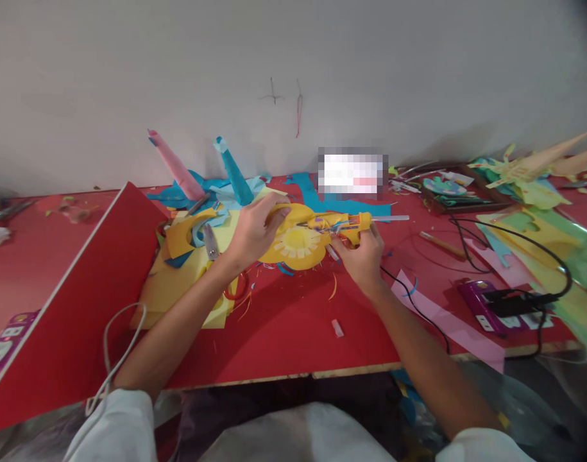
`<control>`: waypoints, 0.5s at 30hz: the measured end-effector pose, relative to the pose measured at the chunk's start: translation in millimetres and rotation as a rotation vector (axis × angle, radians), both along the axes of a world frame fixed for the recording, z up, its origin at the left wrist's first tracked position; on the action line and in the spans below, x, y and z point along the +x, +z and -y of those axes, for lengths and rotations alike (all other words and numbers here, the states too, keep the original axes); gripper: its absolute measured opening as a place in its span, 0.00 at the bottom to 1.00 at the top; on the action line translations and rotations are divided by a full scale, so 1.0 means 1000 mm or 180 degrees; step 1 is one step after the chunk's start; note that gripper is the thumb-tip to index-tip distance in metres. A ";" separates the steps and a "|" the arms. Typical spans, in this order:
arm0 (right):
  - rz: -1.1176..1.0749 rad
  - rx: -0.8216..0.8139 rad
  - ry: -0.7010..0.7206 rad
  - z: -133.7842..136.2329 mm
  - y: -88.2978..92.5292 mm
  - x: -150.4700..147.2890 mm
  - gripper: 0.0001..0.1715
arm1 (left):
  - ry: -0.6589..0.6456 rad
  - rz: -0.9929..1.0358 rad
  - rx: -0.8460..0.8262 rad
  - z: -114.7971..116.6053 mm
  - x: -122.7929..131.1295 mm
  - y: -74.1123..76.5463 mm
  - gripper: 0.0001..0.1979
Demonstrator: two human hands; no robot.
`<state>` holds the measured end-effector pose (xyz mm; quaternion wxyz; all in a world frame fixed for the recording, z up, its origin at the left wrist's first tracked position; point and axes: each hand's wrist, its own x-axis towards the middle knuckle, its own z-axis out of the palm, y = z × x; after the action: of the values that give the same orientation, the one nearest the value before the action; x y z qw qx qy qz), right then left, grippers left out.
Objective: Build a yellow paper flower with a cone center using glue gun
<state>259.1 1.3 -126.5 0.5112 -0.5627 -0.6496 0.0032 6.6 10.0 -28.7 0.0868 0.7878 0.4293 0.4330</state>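
My right hand (363,253) is wrapped round a yellow glue gun (344,222), with a clear glue stick (392,218) poking out of its back end. The gun's front lies over a yellow paper flower-like shape (303,247), which has a ring of pale cut tabs around a yellow centre. My left hand (259,228) pinches the upper left edge of this paper shape. Just left of my wrist lie scissors with a grey blade (210,242) and a red-handled pair (237,287), partly hidden by my forearm.
A blue paper cone (235,170) and a pink one (178,167) stand at the back left. A red divider (91,289) rises on the left. A purple power strip (488,308) with a black plug and cables sits right, near a pencil (442,246) and pink paper strip (451,317).
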 end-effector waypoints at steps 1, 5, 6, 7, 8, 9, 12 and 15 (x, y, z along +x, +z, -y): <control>0.0022 0.0031 -0.0024 0.000 0.000 0.000 0.19 | 0.0008 -0.0022 0.0012 0.000 0.000 0.000 0.05; 0.0078 0.0107 -0.0065 0.001 0.001 -0.004 0.18 | 0.0011 -0.0077 0.0054 0.000 -0.002 0.000 0.05; 0.0081 0.0121 -0.0077 0.002 0.001 -0.005 0.19 | -0.0004 -0.0074 0.0060 0.000 -0.002 0.000 0.06; 0.0080 0.0129 -0.0096 0.002 0.002 -0.006 0.19 | -0.0024 -0.0065 0.0063 0.000 -0.002 0.000 0.06; 0.0069 0.0132 -0.0125 0.002 0.003 -0.006 0.19 | -0.0043 -0.0056 0.0059 0.000 -0.002 -0.001 0.06; 0.0040 0.0135 -0.0150 0.003 0.004 -0.007 0.19 | -0.0055 -0.0051 0.0051 0.000 -0.002 -0.001 0.06; -0.0148 0.0087 -0.0036 0.003 0.007 -0.007 0.18 | -0.0036 -0.0055 0.0024 -0.001 -0.003 -0.001 0.06; -0.0538 -0.0260 0.0182 0.002 0.008 -0.006 0.16 | 0.0005 -0.0048 0.0031 -0.001 -0.003 0.000 0.07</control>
<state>252.9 -0.8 -118.5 0.5405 -0.5621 -0.6193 0.0917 3.2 10.5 -29.0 0.0794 0.7911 0.4285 0.4293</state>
